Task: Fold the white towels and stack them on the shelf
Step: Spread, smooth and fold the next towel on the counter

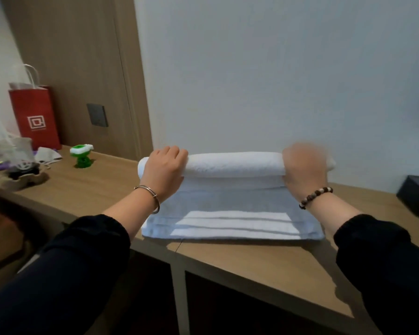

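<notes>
A white towel (pixel 232 213) lies on the wooden shelf top (pixel 264 269) against the white wall. Its far part is lifted into a thick fold (pixel 235 163) held above the flat part. My left hand (pixel 165 172) grips the left end of that fold, fingers curled over its top. My right hand (pixel 305 170) grips the right end; it is blurred by motion. The near part of the towel lies flat with a striped border towards the shelf's front edge.
On the left of the shelf top stand a red paper bag (pixel 35 117), a green toy (pixel 81 157) and a clutter of plastic and cloth (pixel 12 160). A black box (pixel 416 197) sits at the right. Open dark compartments (pixel 252 310) lie below the shelf top.
</notes>
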{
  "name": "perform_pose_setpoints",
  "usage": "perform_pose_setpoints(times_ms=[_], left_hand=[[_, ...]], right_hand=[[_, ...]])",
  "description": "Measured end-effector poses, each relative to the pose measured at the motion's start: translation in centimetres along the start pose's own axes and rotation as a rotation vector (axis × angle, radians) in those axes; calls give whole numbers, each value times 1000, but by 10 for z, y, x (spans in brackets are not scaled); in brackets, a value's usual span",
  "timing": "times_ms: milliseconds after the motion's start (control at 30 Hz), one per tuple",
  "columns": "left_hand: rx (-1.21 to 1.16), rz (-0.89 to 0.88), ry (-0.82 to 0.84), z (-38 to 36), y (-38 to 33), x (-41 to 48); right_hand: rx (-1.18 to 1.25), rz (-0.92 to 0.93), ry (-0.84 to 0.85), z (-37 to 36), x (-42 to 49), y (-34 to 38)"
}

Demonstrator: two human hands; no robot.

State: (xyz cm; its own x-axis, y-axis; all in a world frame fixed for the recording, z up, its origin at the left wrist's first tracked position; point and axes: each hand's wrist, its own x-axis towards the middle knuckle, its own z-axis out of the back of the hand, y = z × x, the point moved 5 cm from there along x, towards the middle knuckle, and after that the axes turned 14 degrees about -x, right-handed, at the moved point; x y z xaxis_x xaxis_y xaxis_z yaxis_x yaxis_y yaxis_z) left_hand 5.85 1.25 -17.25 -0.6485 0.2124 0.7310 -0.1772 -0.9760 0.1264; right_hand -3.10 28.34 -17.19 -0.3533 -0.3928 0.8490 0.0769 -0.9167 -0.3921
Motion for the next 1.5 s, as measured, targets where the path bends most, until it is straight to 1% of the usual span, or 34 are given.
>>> perform_pose_setpoints(times_ms=[167, 367, 467, 567, 667, 800, 867, 900, 967, 1033, 1067, 1100, 1167, 1200, 1233, 1267, 1300, 1333, 1367, 1400, 1433, 1467, 1500], left_hand=[[-80, -50, 8, 3, -10, -41], [-116, -87, 2, -2, -21, -77], [-118, -74, 35, -8, -23, -92], [-163, -58, 53, -11, -21, -102], [-219, -44, 73, -13, -19, -106], [-225, 7, 128, -14, -16, -105], [-163, 75, 166, -17, -13, -102], [-103, 141, 227, -21, -9, -101], [-8, 308, 403, -28, 2, -100], [-38, 462, 483, -32, 14, -94], [-113, 539, 469, -32, 17, -87], [-215, 601, 421, -32, 16, -78], [-455, 664, 293, -33, 8, -56], [-561, 681, 258, -36, 1, -46], [-619, 698, 254, -38, -4, -40], [-608, 710, 280, -41, -8, -38], [-539, 709, 329, -44, -9, -38], [-451, 693, 386, -47, -10, -42], [-372, 664, 435, -51, -9, -47], [-315, 633, 472, -56, -9, -52], [-277, 610, 492, -59, -8, -58], [-257, 597, 500, -63, -7, -61], [-248, 589, 503, -65, -6, -63]], right_hand=[[88, 27, 3, 17, -47, 3], [124, 67, 68, 19, -93, 13], [145, 86, 32, 22, -105, 16], [221, 115, 15, 23, -106, 14], [276, 157, 97, 21, -104, 17], [282, 172, 168, 19, -108, 19], [276, 180, 194, 21, -110, 24], [267, 188, 218, 23, -110, 28], [240, 200, 267, 31, -107, 41], [218, 211, 296, 44, -100, 55], [211, 226, 302, 54, -95, 63], [203, 260, 335, 62, -90, 74], [243, 338, 459, 77, -81, 99], [304, 354, 503, 84, -76, 111], [379, 360, 510, 91, -70, 121], [468, 363, 521, 95, -64, 127], [625, 321, 537, 96, -59, 129], [869, 197, 563, 95, -53, 122], [1126, 2, 562, 89, -48, 107], [1278, -233, 498, 76, -46, 87], [1301, -422, 449, 61, -46, 66], [1282, -526, 469, 43, -49, 48], [1278, -561, 562, 27, -53, 38]])
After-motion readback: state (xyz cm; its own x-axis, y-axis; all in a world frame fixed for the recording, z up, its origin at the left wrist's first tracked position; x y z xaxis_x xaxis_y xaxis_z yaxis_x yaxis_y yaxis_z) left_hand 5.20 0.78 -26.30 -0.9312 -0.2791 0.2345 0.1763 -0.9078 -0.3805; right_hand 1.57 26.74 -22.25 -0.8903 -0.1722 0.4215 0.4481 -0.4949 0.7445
